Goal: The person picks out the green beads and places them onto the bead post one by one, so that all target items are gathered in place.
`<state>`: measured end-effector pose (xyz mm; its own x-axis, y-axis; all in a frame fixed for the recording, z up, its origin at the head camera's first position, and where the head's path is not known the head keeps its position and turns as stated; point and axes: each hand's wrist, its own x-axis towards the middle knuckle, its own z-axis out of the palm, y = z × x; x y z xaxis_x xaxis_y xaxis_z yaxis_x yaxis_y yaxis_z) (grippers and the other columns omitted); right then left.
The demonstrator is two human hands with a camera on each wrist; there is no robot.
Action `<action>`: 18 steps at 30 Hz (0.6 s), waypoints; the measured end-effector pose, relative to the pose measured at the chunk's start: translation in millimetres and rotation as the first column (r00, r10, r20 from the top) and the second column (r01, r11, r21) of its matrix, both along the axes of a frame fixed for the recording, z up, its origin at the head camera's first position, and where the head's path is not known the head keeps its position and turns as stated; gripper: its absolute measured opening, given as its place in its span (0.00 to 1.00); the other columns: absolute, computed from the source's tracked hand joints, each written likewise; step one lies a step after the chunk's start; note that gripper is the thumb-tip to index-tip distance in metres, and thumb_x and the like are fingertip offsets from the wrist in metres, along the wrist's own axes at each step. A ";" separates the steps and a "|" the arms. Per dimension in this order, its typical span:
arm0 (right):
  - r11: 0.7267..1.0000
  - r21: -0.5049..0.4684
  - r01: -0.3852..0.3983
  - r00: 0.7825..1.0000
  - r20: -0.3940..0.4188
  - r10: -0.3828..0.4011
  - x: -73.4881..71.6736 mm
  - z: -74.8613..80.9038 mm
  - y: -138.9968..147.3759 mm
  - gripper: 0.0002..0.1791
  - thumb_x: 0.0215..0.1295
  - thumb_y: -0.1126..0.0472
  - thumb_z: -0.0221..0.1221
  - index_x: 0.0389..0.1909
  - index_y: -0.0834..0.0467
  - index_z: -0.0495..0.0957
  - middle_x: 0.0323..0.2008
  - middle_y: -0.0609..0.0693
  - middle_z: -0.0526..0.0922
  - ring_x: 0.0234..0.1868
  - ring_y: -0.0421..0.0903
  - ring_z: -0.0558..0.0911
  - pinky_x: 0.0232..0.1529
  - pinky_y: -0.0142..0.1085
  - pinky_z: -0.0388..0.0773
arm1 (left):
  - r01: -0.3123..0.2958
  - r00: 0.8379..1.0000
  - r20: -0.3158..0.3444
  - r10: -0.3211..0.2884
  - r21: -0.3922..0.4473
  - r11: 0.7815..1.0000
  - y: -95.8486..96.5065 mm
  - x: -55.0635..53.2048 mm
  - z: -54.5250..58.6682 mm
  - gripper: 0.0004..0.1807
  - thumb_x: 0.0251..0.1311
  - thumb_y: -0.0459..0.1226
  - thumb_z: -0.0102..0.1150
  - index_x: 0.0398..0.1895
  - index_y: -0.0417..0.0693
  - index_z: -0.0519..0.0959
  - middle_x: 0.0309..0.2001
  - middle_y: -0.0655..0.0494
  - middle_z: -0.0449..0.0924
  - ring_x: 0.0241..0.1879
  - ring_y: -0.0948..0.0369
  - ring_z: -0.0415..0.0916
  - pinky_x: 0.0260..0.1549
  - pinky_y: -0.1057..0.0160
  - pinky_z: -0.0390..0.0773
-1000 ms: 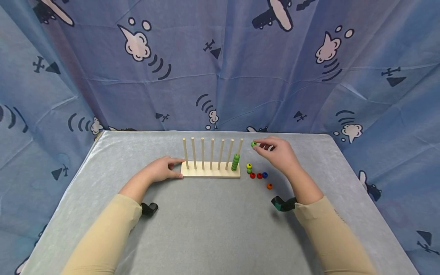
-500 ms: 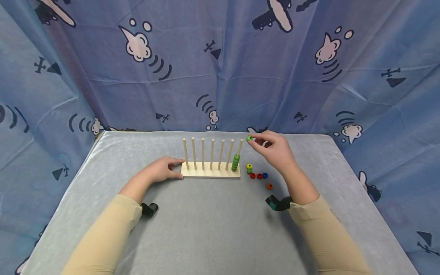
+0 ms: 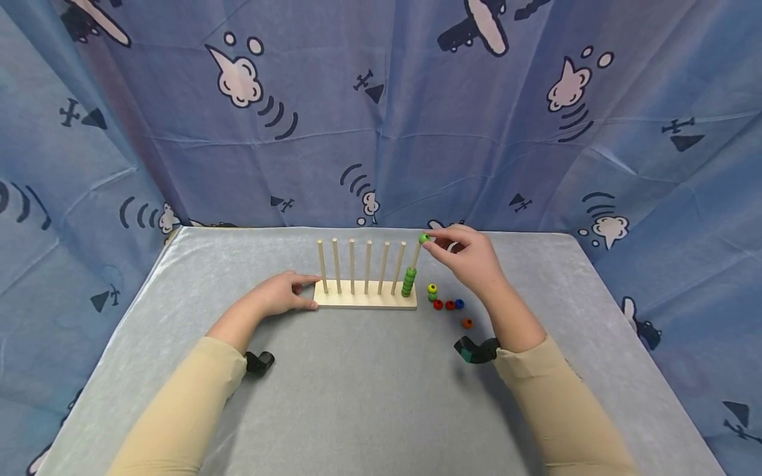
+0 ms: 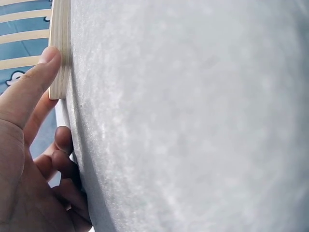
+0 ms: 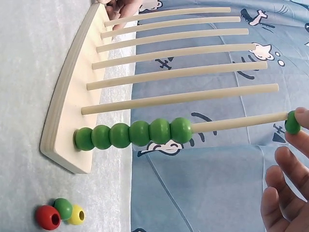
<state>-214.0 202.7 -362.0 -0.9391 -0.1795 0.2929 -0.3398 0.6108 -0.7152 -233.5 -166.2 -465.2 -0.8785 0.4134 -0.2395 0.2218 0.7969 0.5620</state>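
A pale wooden rack (image 3: pixel 364 301) with several upright pegs stands on the table. Its rightmost peg (image 5: pixel 241 122) carries several green beads (image 5: pixel 140 132), stacked from the base up. My right hand (image 3: pixel 470 258) pinches another green bead (image 3: pixel 424 238) between thumb and fingertips, right at the top of that peg. In the right wrist view this bead (image 5: pixel 292 123) overlaps the peg's tip. My left hand (image 3: pixel 280 293) grips the rack's left end, with the thumb (image 4: pixel 48 60) along the front edge of the base and a finger behind.
Right of the rack lie loose beads: a yellow bead (image 3: pixel 432 288), a green bead (image 3: pixel 432 297), red beads (image 3: pixel 438 305), a blue bead (image 3: pixel 460 304) and, nearer the front, an orange bead (image 3: pixel 467 323). A grey cloth (image 3: pixel 369 383) covers the table; a patterned blue curtain (image 3: pixel 321 132) hangs behind.
My right hand has moved left with the green bead, from beside the rightmost peg to its top. The left hand and the rack stay in place.
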 end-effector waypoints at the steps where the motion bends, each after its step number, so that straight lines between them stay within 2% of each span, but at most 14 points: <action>1: 1.000 0.001 -0.001 1.000 0.001 0.001 -0.1 0.3 -0.5 0.15 0.66 0.51 0.65 0.50 0.53 0.86 0.36 0.47 0.81 0.37 0.44 0.76 0.39 0.38 0.74 | 0.002 1.000 -0.001 -0.002 0.000 1.000 0.0 -0.1 0.0 0.37 0.56 0.51 0.71 0.69 0.53 0.73 0.37 0.51 0.70 0.38 0.56 0.66 0.39 0.56 0.65; 10: 0.999 0.028 -0.026 1.000 -0.011 0.026 -3.2 -2.0 -4.0 0.14 0.66 0.52 0.66 0.49 0.52 0.87 0.36 0.47 0.81 0.37 0.43 0.75 0.38 0.37 0.74 | 0.004 1.000 0.000 -0.004 0.004 1.000 -0.1 -0.5 -0.2 0.37 0.56 0.51 0.71 0.69 0.52 0.73 0.37 0.50 0.70 0.37 0.57 0.66 0.38 0.57 0.65; 18: 0.999 0.036 -0.032 0.999 0.011 0.031 -2.9 -3.5 -4.2 0.15 0.66 0.52 0.66 0.51 0.51 0.86 0.37 0.47 0.81 0.38 0.44 0.75 0.38 0.38 0.75 | 0.000 1.000 0.007 0.000 0.003 1.000 0.2 -0.1 0.5 0.38 0.56 0.51 0.71 0.70 0.52 0.72 0.37 0.51 0.69 0.37 0.57 0.65 0.38 0.57 0.65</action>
